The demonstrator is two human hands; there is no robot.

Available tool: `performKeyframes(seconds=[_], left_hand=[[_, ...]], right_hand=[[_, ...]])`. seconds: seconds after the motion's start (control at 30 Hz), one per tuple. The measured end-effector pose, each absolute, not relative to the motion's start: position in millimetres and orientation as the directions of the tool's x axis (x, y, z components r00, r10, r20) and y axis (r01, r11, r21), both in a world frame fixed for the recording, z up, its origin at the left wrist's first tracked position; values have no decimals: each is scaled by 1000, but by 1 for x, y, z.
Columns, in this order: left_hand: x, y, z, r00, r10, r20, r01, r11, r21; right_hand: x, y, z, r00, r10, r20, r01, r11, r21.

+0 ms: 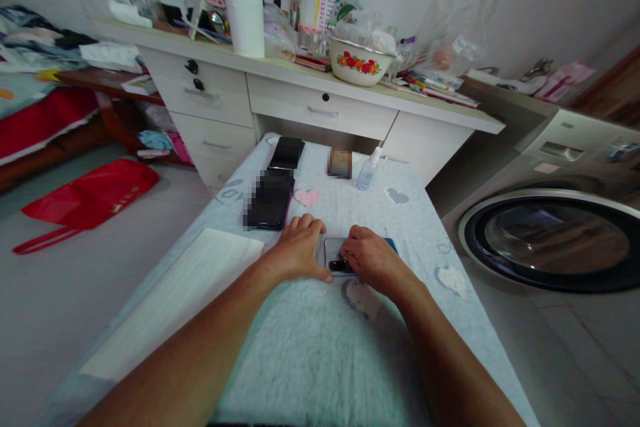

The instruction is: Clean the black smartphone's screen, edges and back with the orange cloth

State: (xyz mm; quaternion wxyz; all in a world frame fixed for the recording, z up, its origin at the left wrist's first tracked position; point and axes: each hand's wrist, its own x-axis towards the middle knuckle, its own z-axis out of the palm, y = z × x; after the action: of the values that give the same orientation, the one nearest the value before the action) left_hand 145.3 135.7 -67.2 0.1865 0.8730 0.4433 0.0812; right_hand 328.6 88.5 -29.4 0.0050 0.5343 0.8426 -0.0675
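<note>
A phone lies back side up on the cloth-covered table, its dark camera block toward me. My left hand rests at the phone's left end, thumb and fingers spread apart on either side of that edge. Over the phone's middle and right part is my right hand, fingers curled and pressed together on its back. Whatever those fingers may hold is hidden. Farther left lie a dark phone and, beyond it, a black flat item. A clear spray bottle stands beyond my right hand.
A small brownish item, blurred out, lies near the table's far edge. White sheet material covers the left side. Behind stands a white desk bearing a flowered enamel bowl; a washing machine stands right, a red bag lies left.
</note>
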Motion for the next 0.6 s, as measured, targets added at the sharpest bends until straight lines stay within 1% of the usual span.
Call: performKeyframes(seconds=[0.27, 0.6], left_hand=[[146, 137, -72, 597, 802, -3, 738, -549, 393], [146, 134, -64, 585, 810, -42, 751, -521, 405]], right_hand=[[324, 91, -37, -397, 917, -37, 915, 392, -97], [330, 89, -31, -317, 944, -97, 947, 309, -85]])
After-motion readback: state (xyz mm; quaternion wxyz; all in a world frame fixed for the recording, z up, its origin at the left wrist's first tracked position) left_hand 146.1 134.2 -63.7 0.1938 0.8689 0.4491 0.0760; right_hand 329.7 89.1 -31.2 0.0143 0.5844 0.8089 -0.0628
